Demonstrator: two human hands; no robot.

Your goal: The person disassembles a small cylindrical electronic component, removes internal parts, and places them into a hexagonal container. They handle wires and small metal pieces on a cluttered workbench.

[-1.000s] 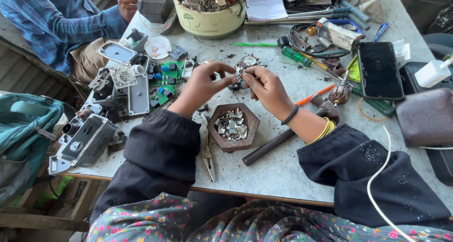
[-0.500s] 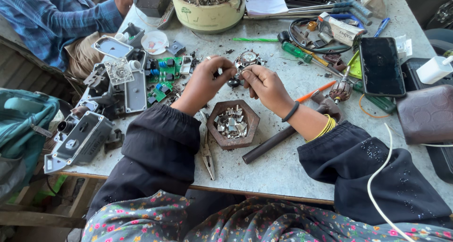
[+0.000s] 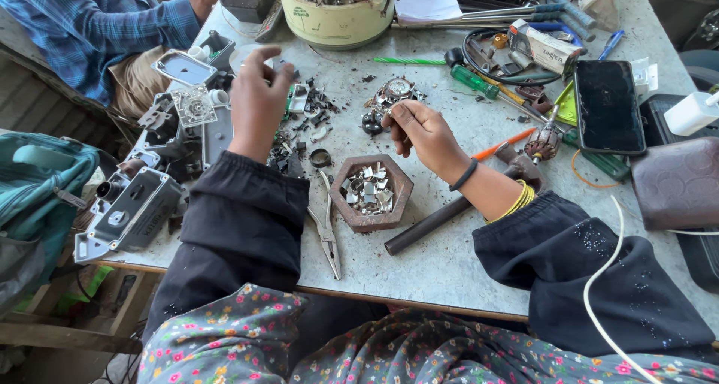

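Clearly, small parts are at risk of scattering

Right hand (image 3: pixel 423 133) has its fingers curled shut on a thin tool or piece too small to name, its tip at the round metal assembly (image 3: pixel 393 95) lying on the desk (image 3: pixel 442 268) just ahead of them. Left hand (image 3: pixel 257 99) hovers with fingers loosely spread, gripping nothing, above the heap of dark loose bits (image 3: pixel 303 125). A slip could flick the assembly among that clutter, where it may be hard to find. Just behind the right fingers sits the hexagonal tray (image 3: pixel 371 191) of metal scraps; a dragging sleeve could tip it, or nudge the pliers (image 3: pixel 327 230) toward the desk edge
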